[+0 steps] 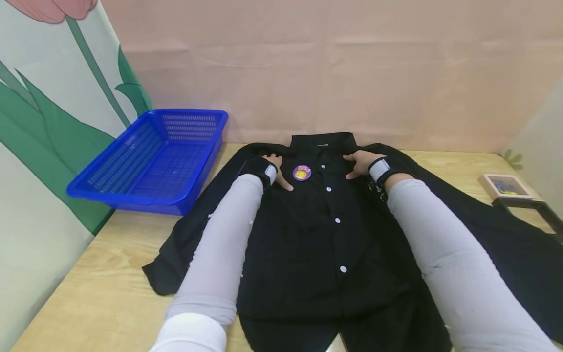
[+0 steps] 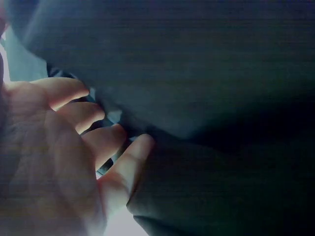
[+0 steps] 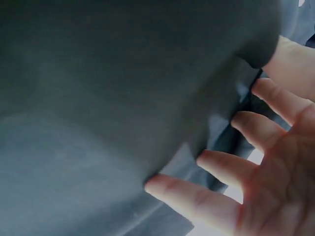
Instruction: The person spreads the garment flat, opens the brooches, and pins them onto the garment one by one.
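A black button-up shirt (image 1: 294,244) lies spread front side up, its collar (image 1: 323,142) toward the wall. White buttons run down its front, and a round purple badge (image 1: 301,172) sits on the chest. My left hand (image 1: 278,171) rests on the cloth just left of the badge, thumb spread from the fingers. On the other side of the button row, my right hand (image 1: 362,163) touches the upper chest. Both wrist views show slightly bent, spread fingertips against the dark fabric, with the left hand (image 2: 59,137) and right hand (image 3: 280,162) seen from the palm side.
A blue plastic basket (image 1: 198,195) stands at the left beside the shirt's sleeve. At the right edge are a small framed picture (image 1: 506,187) and a dark frame (image 1: 550,212), partly covered by the other sleeve. A pink backdrop (image 1: 330,73) closes off the wooden table (image 1: 110,274) behind.
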The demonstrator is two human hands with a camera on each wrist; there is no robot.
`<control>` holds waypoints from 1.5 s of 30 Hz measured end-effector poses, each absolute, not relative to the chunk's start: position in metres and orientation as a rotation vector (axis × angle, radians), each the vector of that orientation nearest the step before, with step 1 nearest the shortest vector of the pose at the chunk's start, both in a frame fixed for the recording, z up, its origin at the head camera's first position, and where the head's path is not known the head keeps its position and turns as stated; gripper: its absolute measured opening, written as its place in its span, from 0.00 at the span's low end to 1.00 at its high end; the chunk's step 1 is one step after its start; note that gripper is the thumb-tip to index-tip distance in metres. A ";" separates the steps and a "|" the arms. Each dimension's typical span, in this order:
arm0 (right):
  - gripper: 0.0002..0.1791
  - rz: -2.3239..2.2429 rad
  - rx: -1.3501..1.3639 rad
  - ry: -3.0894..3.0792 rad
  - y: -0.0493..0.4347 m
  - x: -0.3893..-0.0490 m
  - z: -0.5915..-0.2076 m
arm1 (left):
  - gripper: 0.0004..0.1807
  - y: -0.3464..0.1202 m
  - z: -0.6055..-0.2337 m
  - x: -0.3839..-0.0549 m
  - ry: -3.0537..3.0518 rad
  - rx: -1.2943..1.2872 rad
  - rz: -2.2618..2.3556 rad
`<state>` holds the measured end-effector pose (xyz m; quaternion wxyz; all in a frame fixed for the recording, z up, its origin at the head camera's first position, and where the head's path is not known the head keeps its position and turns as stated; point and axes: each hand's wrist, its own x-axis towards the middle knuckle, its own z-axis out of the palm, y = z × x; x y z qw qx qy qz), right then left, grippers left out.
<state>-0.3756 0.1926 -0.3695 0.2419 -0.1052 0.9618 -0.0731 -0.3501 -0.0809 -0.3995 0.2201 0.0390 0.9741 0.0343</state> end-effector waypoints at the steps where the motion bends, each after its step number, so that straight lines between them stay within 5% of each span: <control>1: 0.44 -0.211 -0.297 2.627 0.193 -0.375 -0.370 | 0.66 -0.081 -0.400 -0.350 2.695 0.104 0.098; 30: 0.28 -0.377 -0.567 2.784 0.226 -0.373 -0.350 | 0.36 -0.050 -0.339 -0.231 2.708 0.428 0.186; 45: 0.26 -0.499 -0.509 2.832 0.295 -0.381 -0.330 | 0.26 -0.035 -0.347 -0.218 2.753 0.522 0.129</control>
